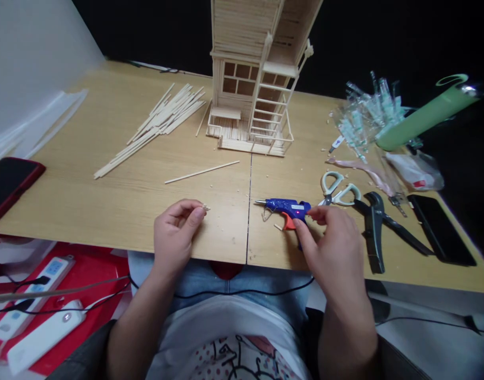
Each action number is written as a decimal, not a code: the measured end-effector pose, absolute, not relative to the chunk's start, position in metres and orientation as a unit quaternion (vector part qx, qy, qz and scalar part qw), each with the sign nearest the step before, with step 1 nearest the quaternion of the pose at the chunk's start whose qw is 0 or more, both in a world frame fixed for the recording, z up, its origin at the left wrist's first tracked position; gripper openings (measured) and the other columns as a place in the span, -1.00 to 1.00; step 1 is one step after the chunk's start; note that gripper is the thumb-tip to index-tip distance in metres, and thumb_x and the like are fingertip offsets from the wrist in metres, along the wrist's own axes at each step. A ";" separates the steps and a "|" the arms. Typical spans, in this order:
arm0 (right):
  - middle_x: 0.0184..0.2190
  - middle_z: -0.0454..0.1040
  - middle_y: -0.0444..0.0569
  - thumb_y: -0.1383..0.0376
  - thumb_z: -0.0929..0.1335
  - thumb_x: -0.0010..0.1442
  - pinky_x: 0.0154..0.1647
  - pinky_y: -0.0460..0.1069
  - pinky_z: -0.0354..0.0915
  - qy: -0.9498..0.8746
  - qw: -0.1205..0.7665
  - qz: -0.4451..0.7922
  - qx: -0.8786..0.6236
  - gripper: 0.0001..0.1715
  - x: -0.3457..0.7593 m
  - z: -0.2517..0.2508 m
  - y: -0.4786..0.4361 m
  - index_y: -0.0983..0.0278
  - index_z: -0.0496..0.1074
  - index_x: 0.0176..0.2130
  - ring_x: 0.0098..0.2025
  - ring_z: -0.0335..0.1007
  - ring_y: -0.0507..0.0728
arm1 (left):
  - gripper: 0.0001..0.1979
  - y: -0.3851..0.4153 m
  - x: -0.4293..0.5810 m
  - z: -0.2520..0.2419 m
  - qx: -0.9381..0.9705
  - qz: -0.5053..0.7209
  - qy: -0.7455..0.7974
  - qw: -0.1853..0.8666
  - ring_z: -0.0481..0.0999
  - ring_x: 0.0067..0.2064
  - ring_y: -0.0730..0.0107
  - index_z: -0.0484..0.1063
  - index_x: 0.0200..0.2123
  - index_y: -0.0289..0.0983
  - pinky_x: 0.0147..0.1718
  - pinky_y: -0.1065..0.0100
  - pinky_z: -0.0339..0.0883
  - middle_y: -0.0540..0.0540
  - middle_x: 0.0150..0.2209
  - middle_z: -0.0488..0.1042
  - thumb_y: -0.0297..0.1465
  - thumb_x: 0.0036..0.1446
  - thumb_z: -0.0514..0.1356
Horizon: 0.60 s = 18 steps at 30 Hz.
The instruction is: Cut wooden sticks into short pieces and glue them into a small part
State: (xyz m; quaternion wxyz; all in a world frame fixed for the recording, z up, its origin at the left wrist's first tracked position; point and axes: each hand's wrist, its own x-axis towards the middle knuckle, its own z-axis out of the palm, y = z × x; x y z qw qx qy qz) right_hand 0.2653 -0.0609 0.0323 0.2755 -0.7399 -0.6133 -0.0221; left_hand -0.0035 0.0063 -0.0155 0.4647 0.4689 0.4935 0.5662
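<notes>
My left hand (176,229) pinches a tiny wooden stick piece (205,208) between thumb and forefinger near the table's front edge. My right hand (333,244) has its fingers closed around the handle of a blue hot glue gun (283,207) with an orange trigger; the gun lies on the table with its nozzle pointing left. A small stick offcut (278,227) lies just below the gun. A model house (257,79) built of wooden sticks stands at the back centre, with a ladder on its front.
A bundle of long wooden sticks (154,126) lies back left, one loose stick (202,172) nearer. Scissors (339,191), black pliers (374,227), a black phone (442,228), clear wrappers (364,116) and a green roll (427,113) sit right. Power strips (31,301) lie on the floor left.
</notes>
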 end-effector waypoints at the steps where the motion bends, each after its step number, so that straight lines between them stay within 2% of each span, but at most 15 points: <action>1: -0.23 0.53 0.17 0.00 0.37 0.31 -0.15 0.15 0.30 -0.597 0.240 -0.023 -0.765 -0.59 0.273 0.029 -0.061 0.30 0.44 -0.13 -0.16 0.45 0.35 | -0.77 0.006 -0.004 -0.016 0.465 0.571 0.490 0.468 0.54 -0.28 0.41 0.61 -0.28 -0.22 -0.25 0.42 0.41 -0.06 -0.32 0.60 -0.19 0.11 0.43; 4: -0.30 0.55 0.16 -0.11 0.37 0.27 -0.26 0.11 0.26 -0.565 0.160 0.028 -0.809 -0.45 0.287 0.021 -0.062 0.33 0.42 -0.12 -0.26 0.47 0.35 | -0.80 0.006 -0.004 -0.016 0.455 0.579 0.476 0.480 0.53 -0.27 0.45 0.63 -0.28 -0.21 -0.24 0.46 0.39 -0.04 -0.32 0.60 -0.22 0.11 0.45; 6: -0.36 0.56 0.10 -0.08 0.38 0.28 -0.31 0.07 0.21 -0.569 0.125 0.063 -0.810 -0.52 0.289 0.021 -0.060 0.30 0.43 -0.16 -0.32 0.48 0.31 | -0.81 0.007 -0.004 -0.016 0.454 0.580 0.472 0.486 0.53 -0.27 0.47 0.63 -0.28 -0.20 -0.24 0.48 0.38 -0.03 -0.31 0.60 -0.24 0.11 0.45; 9: -0.41 0.57 0.05 0.07 0.36 0.31 -0.34 0.04 0.15 -0.583 0.082 0.092 -0.803 -0.71 0.289 0.028 -0.054 0.24 0.43 -0.29 -0.37 0.47 0.26 | -0.82 0.007 -0.004 -0.016 0.453 0.578 0.469 0.490 0.53 -0.28 0.47 0.64 -0.28 -0.20 -0.24 0.47 0.39 -0.03 -0.32 0.61 -0.24 0.11 0.45; 11: -0.43 0.57 0.05 0.13 0.35 0.31 -0.35 0.03 0.13 -0.583 0.062 0.100 -0.804 -0.75 0.291 0.032 -0.051 0.23 0.42 -0.34 -0.39 0.46 0.25 | -0.82 0.008 -0.004 -0.016 0.451 0.579 0.467 0.493 0.53 -0.28 0.47 0.64 -0.28 -0.20 -0.24 0.47 0.39 -0.04 -0.32 0.61 -0.24 0.10 0.46; 18: -0.35 0.61 0.10 0.19 0.37 0.24 -0.33 0.03 0.15 -0.600 0.045 0.110 -0.791 -0.83 0.291 0.037 -0.047 0.25 0.46 -0.29 -0.34 0.48 0.25 | -0.78 0.008 -0.004 -0.019 0.434 0.591 0.462 0.499 0.52 -0.29 0.46 0.63 -0.28 -0.22 -0.25 0.46 0.40 -0.05 -0.33 0.60 -0.22 0.08 0.46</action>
